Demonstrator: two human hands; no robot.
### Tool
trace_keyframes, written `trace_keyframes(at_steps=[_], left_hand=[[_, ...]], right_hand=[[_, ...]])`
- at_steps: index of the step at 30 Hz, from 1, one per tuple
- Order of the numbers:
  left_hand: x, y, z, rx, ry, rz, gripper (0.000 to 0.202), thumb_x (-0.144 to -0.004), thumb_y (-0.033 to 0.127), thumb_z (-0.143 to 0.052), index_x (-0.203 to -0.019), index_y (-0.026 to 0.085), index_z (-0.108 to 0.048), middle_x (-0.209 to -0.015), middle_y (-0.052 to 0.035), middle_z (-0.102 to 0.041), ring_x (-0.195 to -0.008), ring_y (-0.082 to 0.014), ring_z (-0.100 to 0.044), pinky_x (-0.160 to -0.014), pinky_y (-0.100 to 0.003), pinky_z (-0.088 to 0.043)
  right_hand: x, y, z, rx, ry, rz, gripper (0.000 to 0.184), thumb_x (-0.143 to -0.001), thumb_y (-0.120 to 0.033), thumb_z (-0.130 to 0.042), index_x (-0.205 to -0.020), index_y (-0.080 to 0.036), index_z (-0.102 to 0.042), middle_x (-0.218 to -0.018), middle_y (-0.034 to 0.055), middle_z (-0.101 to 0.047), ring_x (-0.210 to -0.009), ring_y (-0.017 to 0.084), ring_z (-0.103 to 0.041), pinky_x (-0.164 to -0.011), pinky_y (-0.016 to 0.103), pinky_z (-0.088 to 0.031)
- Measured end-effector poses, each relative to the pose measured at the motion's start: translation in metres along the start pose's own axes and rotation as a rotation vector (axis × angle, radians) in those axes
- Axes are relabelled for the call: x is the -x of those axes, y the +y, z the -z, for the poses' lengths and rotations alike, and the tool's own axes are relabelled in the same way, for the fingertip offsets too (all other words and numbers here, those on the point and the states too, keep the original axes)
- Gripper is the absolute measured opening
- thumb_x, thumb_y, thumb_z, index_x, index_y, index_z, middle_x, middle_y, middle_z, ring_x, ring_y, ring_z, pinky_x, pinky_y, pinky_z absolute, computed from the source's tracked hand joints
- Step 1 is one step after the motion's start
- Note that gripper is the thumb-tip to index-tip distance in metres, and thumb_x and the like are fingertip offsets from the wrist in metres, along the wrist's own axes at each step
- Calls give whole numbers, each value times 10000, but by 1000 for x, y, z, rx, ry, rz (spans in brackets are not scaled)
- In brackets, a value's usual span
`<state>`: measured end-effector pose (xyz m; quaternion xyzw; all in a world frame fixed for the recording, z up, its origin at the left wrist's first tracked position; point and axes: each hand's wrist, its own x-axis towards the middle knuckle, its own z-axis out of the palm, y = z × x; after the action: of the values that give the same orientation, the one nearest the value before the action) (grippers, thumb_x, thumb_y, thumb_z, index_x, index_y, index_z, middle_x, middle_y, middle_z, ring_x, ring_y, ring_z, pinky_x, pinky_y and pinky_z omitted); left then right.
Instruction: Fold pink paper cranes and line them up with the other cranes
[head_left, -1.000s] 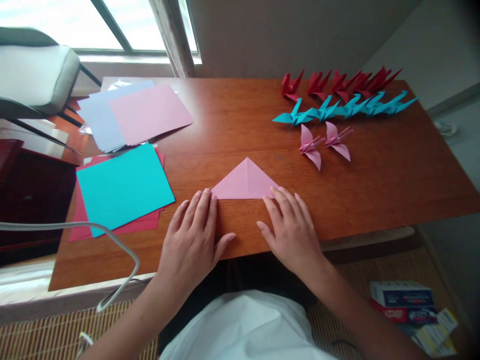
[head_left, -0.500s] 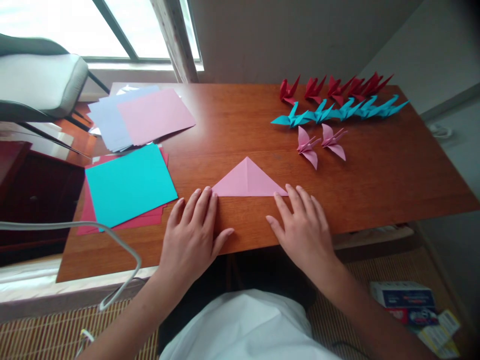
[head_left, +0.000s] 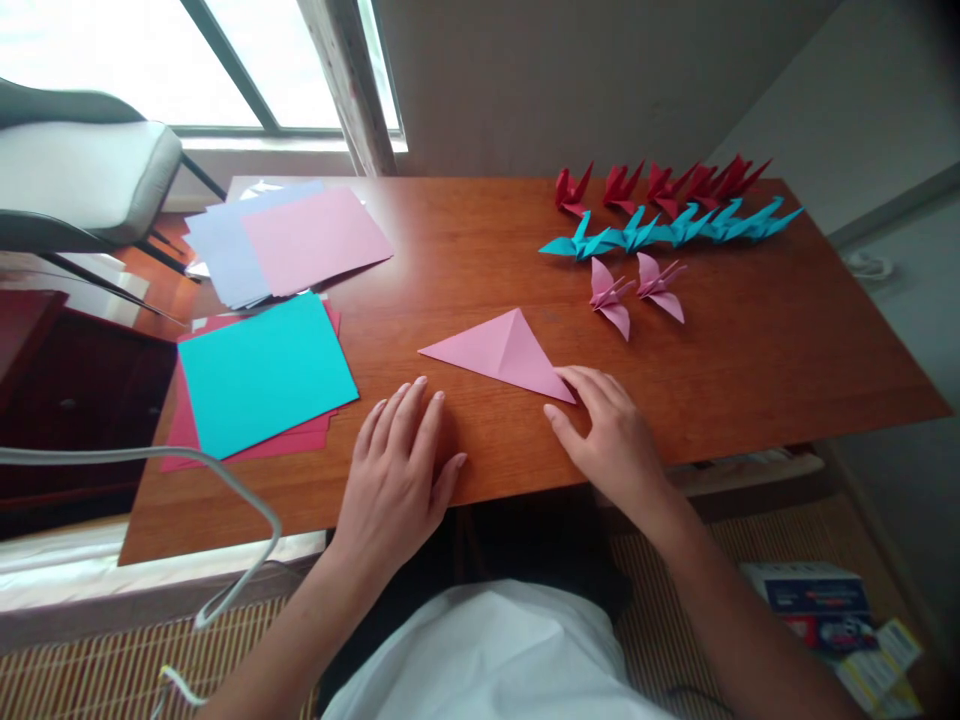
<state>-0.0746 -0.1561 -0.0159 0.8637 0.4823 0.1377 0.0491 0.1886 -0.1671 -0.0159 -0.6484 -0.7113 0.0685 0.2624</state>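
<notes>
A pink paper triangle (head_left: 501, 350) with a crease down its middle lies tilted on the table, its right corner turned toward me. My right hand (head_left: 611, 425) is at that corner, index finger along the upper edge and thumb at the lower edge, with the corner between them. My left hand (head_left: 401, 460) rests on the wood just below the triangle's left part, fingers stretched out, holding nothing and apart from the paper.
On the wooden table (head_left: 465, 240), a turquoise sheet (head_left: 266, 375) tops red sheets at left, behind them pink paper (head_left: 315, 240) over lilac sheets. Back right stand rows of folded cranes: red (head_left: 621, 188), turquoise (head_left: 637, 232) and two pink (head_left: 611, 297). A white cable (head_left: 247, 485) crosses front left.
The pink triangle has turned clockwise, its left corner swinging away from me. My left hand has come off the paper and drawn slightly back. My right fingers have curled around the right corner.
</notes>
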Motion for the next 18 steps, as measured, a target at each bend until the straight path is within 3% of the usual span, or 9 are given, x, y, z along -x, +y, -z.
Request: trace_keyframes(at_steps=[6, 12, 15, 18], left_hand=[[-26, 16, -9, 9, -49, 12, 639, -994, 393, -524, -1536, 73, -415, -1616, -269, -402, -1513, -386, -384, -1241, -587, -286], [-34, 16, -15, 93, -27, 2, 679, -995, 461, -516, -1547, 81, -406, -1625, -257, -396, -1544, -381, -332, -1270, -576, -215], [-31, 10, -14, 221, 5, -9, 732, -997, 497, -512, -1590, 113, -322, -1633, -229, -400, -1550, -360, -329, -1276, -564, -210], [-28, 2, -12, 467, 41, 22, 750, -1016, 518, -481, -1633, 180, -219, -1642, -197, -399, -1536, -333, -365, -1270, -573, -231]], right_hand=[[-31, 2, -18, -193, 45, -55, 444, -928, -286, -603, -1346, -134, -604, -1332, 186, -676, -1260, 311, -622, -1112, 510, -500], [-31, -21, -12, -561, 62, -60, 438, -948, -274, -634, -1382, -242, -575, -1338, 107, -692, -1268, 253, -644, -1132, 451, -490], [-20, -26, -6, -880, -44, -92, 454, -989, -320, -620, -1434, -316, -528, -1364, 62, -684, -1273, 218, -651, -1091, 399, -531], [-14, -28, -7, -943, -182, -3, 435, -1030, -383, -557, -1461, -329, -523, -1429, 56, -655, -1329, 223, -617, -1113, 420, -514]])
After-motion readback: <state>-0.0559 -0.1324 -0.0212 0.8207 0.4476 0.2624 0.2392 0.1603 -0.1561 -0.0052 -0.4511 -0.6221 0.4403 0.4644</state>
